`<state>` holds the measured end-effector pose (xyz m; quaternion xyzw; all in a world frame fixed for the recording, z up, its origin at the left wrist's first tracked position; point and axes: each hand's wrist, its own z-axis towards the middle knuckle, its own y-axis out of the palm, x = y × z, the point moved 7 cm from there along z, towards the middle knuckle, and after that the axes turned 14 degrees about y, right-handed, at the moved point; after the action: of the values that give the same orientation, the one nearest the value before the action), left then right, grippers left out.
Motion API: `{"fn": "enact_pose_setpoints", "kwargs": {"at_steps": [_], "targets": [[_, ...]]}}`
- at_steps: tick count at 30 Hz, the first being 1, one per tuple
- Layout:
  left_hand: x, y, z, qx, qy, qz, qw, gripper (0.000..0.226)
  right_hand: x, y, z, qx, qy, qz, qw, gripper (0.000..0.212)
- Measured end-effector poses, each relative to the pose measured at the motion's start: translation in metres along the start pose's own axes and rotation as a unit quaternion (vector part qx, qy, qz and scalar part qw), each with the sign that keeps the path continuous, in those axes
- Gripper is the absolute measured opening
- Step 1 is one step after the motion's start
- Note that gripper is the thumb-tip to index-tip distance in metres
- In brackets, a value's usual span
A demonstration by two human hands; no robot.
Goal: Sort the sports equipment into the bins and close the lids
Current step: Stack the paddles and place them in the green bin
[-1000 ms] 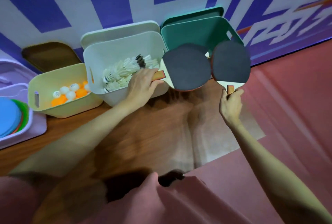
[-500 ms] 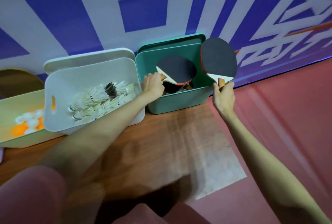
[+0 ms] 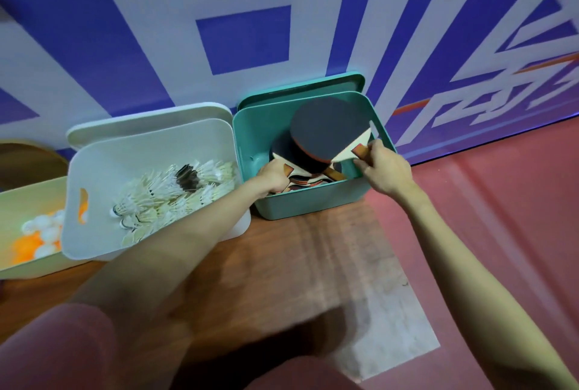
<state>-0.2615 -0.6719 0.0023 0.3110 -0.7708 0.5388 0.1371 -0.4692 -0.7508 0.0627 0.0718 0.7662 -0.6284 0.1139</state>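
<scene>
A teal bin stands against the wall with its teal lid propped behind it. Several table tennis paddles lie inside. My right hand grips the wooden handle of a black-faced paddle that tilts over the bin's opening. My left hand reaches into the bin's left side and holds the handle of a second paddle, lower down and partly hidden under the first.
A white bin of shuttlecocks sits to the left, its lid leaning behind. Farther left a pale yellow bin holds white and orange balls. All stand on a wooden board over red floor.
Both hands moved the paddles from above the bins down into the teal bin; the right-hand paddle tipped from upright to lying over the opening. The camera shifted right.
</scene>
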Motion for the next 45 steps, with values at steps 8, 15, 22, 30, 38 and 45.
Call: {"fn": "enact_pose_setpoints", "kwargs": {"at_steps": [8, 15, 22, 30, 38, 45], "targets": [[-0.002, -0.039, -0.023, 0.094, 0.096, 0.079, 0.988, 0.02, -0.049, 0.027, 0.017, -0.086, -0.048, -0.091, 0.991, 0.042], [-0.014, -0.059, -0.052, 0.18, 0.19, 0.061, 0.963, 0.027, -0.053, 0.064, 0.017, -0.134, -0.004, -0.035, 0.99, 0.041], [-0.037, -0.066, -0.116, 0.259, 0.202, 0.048, 0.943, 0.03, -0.093, 0.046, -0.053, 0.059, -0.143, 0.068, 0.986, 0.038], [-0.118, -0.052, -0.229, 0.296, 0.152, 0.065, 0.941, 0.044, -0.135, 0.098, -0.195, 0.0, -0.255, 0.112, 0.961, 0.036], [-0.236, -0.024, -0.326, 0.261, 0.037, 0.094, 0.96, 0.048, -0.193, 0.187, -0.299, -0.099, -0.312, -0.074, 0.942, 0.056], [-0.333, -0.028, -0.391, 0.258, -0.036, 0.058, 0.964, 0.052, -0.273, 0.235, -0.373, -0.127, -0.361, -0.14, 0.913, 0.046]]}}
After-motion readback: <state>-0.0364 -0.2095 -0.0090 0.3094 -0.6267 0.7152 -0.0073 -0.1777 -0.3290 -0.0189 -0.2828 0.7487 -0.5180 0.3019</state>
